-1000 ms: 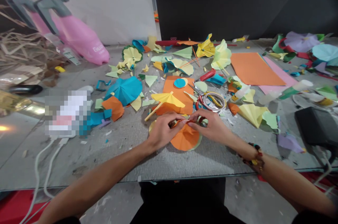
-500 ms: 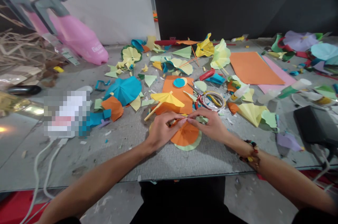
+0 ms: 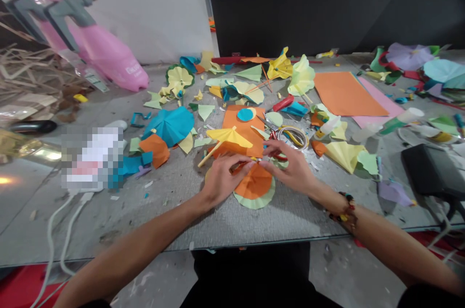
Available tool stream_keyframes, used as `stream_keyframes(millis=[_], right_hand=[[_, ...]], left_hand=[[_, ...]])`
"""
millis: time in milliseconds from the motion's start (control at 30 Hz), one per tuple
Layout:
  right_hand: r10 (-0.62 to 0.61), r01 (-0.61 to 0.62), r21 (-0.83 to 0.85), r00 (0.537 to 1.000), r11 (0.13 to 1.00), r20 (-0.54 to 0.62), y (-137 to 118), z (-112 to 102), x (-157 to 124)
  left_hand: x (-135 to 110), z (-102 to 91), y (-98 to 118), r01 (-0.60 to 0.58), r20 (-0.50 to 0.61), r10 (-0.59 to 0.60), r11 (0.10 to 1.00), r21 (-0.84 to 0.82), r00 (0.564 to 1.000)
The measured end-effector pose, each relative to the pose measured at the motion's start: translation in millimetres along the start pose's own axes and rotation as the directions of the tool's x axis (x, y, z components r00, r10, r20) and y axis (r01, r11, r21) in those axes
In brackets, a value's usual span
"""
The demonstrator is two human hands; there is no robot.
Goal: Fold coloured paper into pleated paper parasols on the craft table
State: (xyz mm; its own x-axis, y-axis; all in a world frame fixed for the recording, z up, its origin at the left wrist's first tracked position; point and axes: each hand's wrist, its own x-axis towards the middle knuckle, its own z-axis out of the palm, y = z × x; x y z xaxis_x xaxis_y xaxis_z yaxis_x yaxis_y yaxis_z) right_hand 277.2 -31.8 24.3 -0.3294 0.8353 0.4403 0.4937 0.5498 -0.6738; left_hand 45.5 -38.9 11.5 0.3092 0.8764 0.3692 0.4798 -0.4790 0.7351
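My left hand (image 3: pixel 225 179) pinches the top of a pleated orange paper disc (image 3: pixel 256 181) between thumb and fingers. A pale green paper disc (image 3: pixel 255 200) with a scalloped rim shows beneath it. My right hand (image 3: pixel 290 171) is open at the disc's upper right, its index finger raised away from the thumb. Its thumb tip is close to the disc's top; whether they touch I cannot tell. Behind my hands are a small yellow paper umbrella (image 3: pixel 232 136) on a stick and an orange sheet (image 3: pixel 238 119) bearing a blue paper circle (image 3: pixel 246 114).
Red-handled scissors (image 3: pixel 272 126) and a tape roll (image 3: pixel 293 137) lie beyond my right hand. A blue paper umbrella (image 3: pixel 169 125) is at left, near a white device (image 3: pixel 95 158) with cables. Pink spray bottles (image 3: pixel 112 58) stand back left; a black adapter (image 3: pixel 432 170) sits at right.
My right hand has let go of its pinch at the disc's top; its fingers have spread and the index finger has lifted. My left hand keeps its hold.
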Motion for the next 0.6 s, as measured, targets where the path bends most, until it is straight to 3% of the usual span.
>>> stream_keyframes(millis=[100,233,500,600], right_hand=[[-0.131,0.097,-0.295,0.986,0.951,-0.099,13,-17,3],[-0.119,0.05,-0.53,0.988,0.847,-0.096,36,-33,8],[-0.123,0.13,-0.567,0.991,0.813,0.05,44,-21,10],[-0.101,0.094,-0.627,0.995,0.773,0.026,41,-17,12]], left_hand=[[0,0.2,-4,-0.033,-0.018,0.035,0.997,0.073,0.999],[-1,-1.1,-6,-0.062,-0.015,0.065,0.985,0.164,0.998],[-1,-0.7,-5,-0.052,0.092,0.034,0.979,0.196,0.995],[-1,-1.8,-7,-0.068,0.08,0.052,0.976,0.206,0.995]])
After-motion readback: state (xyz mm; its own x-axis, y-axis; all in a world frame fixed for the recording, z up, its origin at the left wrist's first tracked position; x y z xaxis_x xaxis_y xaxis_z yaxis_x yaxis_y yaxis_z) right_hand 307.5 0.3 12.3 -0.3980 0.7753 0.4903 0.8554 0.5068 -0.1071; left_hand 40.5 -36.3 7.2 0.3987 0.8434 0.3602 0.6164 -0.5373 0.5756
